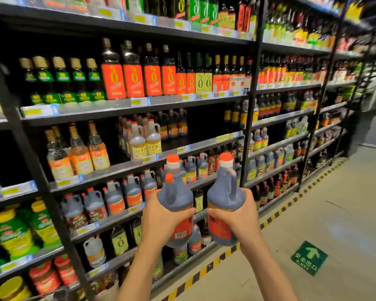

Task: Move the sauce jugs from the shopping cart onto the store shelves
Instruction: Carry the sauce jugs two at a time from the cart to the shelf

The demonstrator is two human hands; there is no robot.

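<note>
Sauce jugs stand upright side by side, left jug [177, 205] grasped by left hand [161, 220], right jug [225, 205] by right hand [237, 216], shelves [122, 168] just ahead-left

Head-worn wide-angle view, facing forward and down, store shelves [109, 106] close at left, floor [334, 203] right.

A green floor sticker [309, 258] carries an arrow, the characters 安全出口 and the word EXIT. Left of the sticker, a dark sauce jug [176, 198] has a barcode on its red label, with digits too small to read. Far up and left of the sticker, orange-labelled bottles [135, 81] and pale yellow-labelled bottles [204, 83] each show a large 0. The shelf price tags [139, 102] are blurred.
</note>
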